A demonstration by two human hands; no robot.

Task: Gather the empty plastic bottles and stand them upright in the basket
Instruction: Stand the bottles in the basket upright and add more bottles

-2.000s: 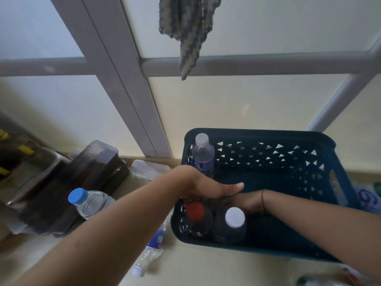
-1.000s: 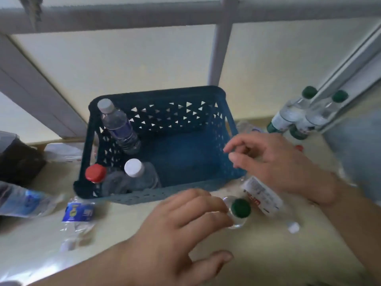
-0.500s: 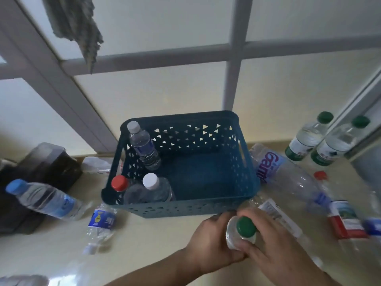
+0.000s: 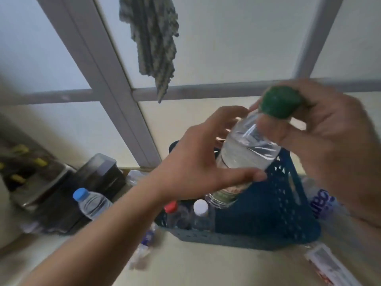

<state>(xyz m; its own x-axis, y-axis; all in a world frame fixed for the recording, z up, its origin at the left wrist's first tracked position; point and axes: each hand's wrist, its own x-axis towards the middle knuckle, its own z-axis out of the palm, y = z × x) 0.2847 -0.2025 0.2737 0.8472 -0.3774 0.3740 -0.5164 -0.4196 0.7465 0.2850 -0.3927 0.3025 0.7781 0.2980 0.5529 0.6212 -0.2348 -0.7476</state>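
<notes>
Bottle (image 4: 243, 153): clear, glossy plastic, ribbed wall catching highlights; cap (image 4: 280, 104) matt green plastic. Basket (image 4: 284, 213): dark blue plastic, perforated walls, dull sheen. Counter (image 4: 206, 265): smooth, pale, faintly reflective. Hanging cloth (image 4: 154, 36): woven, coarse, matt. Window frame (image 4: 107, 79): painted, smooth, satin grey. Box (image 4: 99, 174) at left: dark translucent plastic, glossy lid. Tray (image 4: 41, 188) beside it: brushed metal.

Hanging cloth (image 4: 153, 36), dark container (image 4: 99, 176)

Pale frosted window (image 4: 237, 38), grey frame (image 4: 115, 112)
</notes>
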